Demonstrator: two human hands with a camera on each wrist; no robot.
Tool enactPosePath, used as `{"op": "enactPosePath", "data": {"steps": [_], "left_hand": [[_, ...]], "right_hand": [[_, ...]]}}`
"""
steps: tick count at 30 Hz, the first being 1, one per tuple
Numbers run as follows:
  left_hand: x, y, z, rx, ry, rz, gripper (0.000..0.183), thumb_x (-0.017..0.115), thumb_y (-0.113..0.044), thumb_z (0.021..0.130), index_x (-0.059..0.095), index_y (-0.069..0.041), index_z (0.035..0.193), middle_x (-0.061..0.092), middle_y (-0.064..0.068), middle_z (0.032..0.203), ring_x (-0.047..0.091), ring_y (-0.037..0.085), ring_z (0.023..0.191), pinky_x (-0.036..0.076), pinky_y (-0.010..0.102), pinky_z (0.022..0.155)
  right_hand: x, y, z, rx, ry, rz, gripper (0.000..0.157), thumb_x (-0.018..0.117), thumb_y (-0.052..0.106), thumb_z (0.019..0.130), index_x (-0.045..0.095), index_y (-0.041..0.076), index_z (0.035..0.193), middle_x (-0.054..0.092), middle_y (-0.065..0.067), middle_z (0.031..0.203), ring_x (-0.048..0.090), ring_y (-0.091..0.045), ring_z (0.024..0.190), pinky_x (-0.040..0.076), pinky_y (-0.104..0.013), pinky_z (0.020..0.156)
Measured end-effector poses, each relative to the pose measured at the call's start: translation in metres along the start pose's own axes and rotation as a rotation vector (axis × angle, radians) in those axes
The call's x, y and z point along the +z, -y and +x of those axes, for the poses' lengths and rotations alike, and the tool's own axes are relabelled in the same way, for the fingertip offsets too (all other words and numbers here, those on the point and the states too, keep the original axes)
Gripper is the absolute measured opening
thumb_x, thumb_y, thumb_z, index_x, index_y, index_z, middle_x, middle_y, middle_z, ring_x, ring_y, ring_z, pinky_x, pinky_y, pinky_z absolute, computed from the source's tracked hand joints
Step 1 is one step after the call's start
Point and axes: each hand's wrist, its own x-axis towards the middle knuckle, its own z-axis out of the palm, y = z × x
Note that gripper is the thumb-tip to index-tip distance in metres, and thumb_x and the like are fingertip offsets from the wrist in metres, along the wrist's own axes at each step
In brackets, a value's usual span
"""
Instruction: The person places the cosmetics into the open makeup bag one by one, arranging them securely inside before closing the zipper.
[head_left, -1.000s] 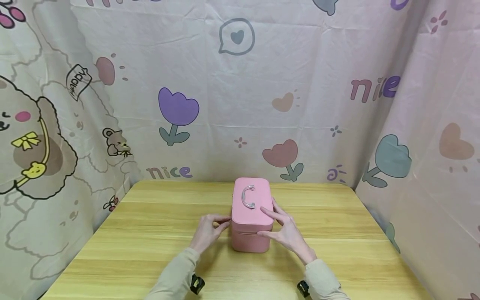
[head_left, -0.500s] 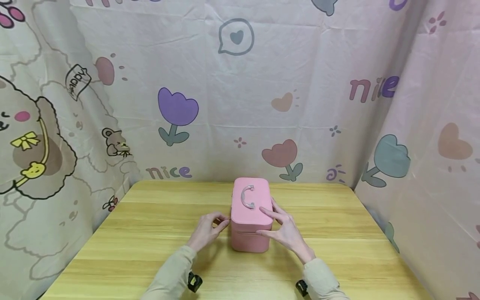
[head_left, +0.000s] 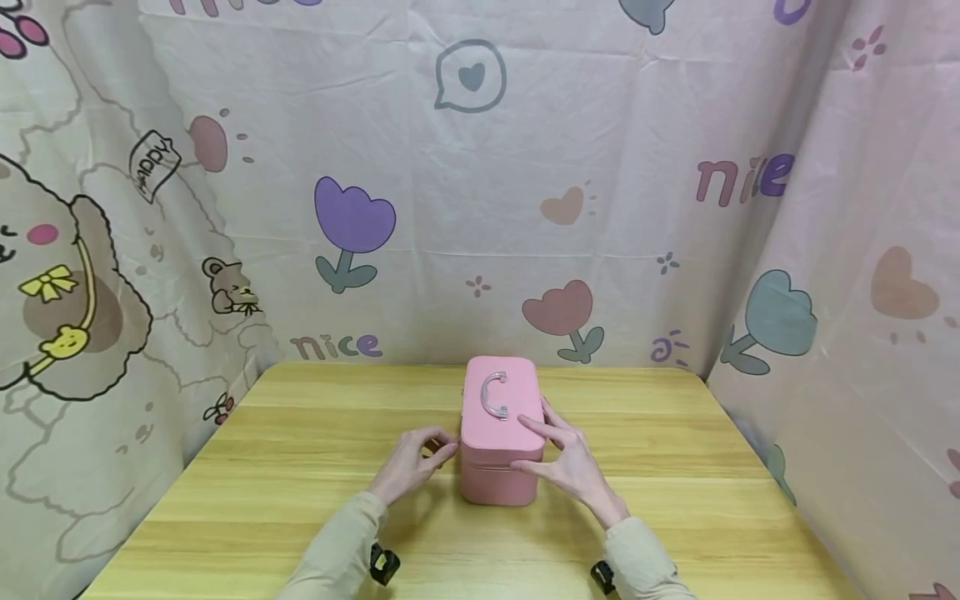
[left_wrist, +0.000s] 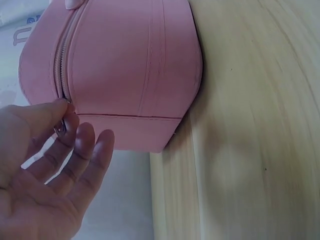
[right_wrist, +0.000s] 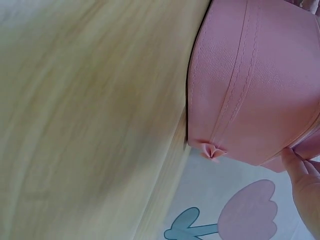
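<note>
A pink zip-up vanity case stands on the table, its lid down and a clear-looking carry handle on top. My left hand is at the case's left side. In the left wrist view, its thumb and index finger pinch the zipper pull, near the end of the zipper that shows. On the opposite side, my right hand grips the near right corner, with the thumb on the near face by the zipper seam and a finger over the lid. Some of its fingers go out of sight behind the right side.
The wooden table extends on both sides of the case. A printed cloth hangs behind it and along both sides. In the right wrist view, a small pink bow-like piece sticks out from the case near its base.
My left hand has shifted slightly to the left and towards me along the case's side, fingers still together. The right hand keeps its place on the case.
</note>
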Motion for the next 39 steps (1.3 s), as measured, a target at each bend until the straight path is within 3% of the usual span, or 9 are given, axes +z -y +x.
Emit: {"op": "enactPosePath", "data": {"steps": [6, 11, 22, 30, 39], "left_hand": [[-0.004, 0.006, -0.002, 0.087, 0.055, -0.036, 0.013, 0.065, -0.014, 0.097, 0.07, -0.003, 0.095, 0.072, 0.012, 0.089, 0.063, 0.006, 0.077, 0.055, 0.018, 0.065], [-0.006, 0.009, -0.005, 0.118, 0.09, -0.056, 0.012, 0.065, -0.013, 0.097, 0.069, -0.002, 0.096, 0.072, 0.017, 0.092, 0.063, 0.005, 0.08, 0.057, 0.019, 0.069], [-0.009, 0.006, -0.009, 0.23, 0.137, -0.038, 0.006, 0.067, -0.01, 0.095, 0.07, -0.005, 0.094, 0.071, 0.004, 0.089, 0.06, 0.001, 0.083, 0.057, 0.019, 0.071], [-0.006, 0.007, -0.012, 0.293, 0.151, -0.036, 0.006, 0.068, -0.005, 0.092, 0.071, -0.009, 0.095, 0.07, 0.004, 0.087, 0.062, 0.003, 0.081, 0.059, 0.02, 0.072], [-0.003, 0.0, -0.014, 0.334, 0.167, -0.034, 0.006, 0.066, -0.008, 0.095, 0.071, -0.004, 0.095, 0.069, 0.004, 0.087, 0.061, 0.0, 0.08, 0.059, 0.02, 0.071]], "right_hand": [[0.0, 0.001, 0.001, 0.003, -0.005, -0.01, 0.068, 0.093, 0.027, 0.068, 0.069, 0.012, 0.129, 0.034, -0.027, 0.159, 0.042, -0.043, 0.143, 0.037, -0.058, 0.116], [0.001, 0.002, 0.002, 0.008, -0.005, -0.026, 0.068, 0.094, 0.027, 0.067, 0.07, 0.011, 0.129, 0.035, -0.026, 0.159, 0.043, -0.041, 0.142, 0.037, -0.055, 0.116], [0.003, 0.004, 0.002, -0.012, -0.029, -0.087, 0.067, 0.094, 0.027, 0.065, 0.071, 0.01, 0.126, 0.042, -0.027, 0.154, 0.048, -0.042, 0.138, 0.039, -0.058, 0.114], [0.002, 0.003, 0.0, -0.016, -0.026, -0.076, 0.067, 0.094, 0.026, 0.066, 0.071, 0.009, 0.126, 0.041, -0.03, 0.153, 0.048, -0.044, 0.137, 0.039, -0.057, 0.114], [0.001, 0.003, 0.0, -0.015, -0.034, -0.073, 0.066, 0.094, 0.023, 0.065, 0.071, 0.009, 0.126, 0.041, -0.029, 0.153, 0.048, -0.042, 0.137, 0.04, -0.055, 0.114]]}}
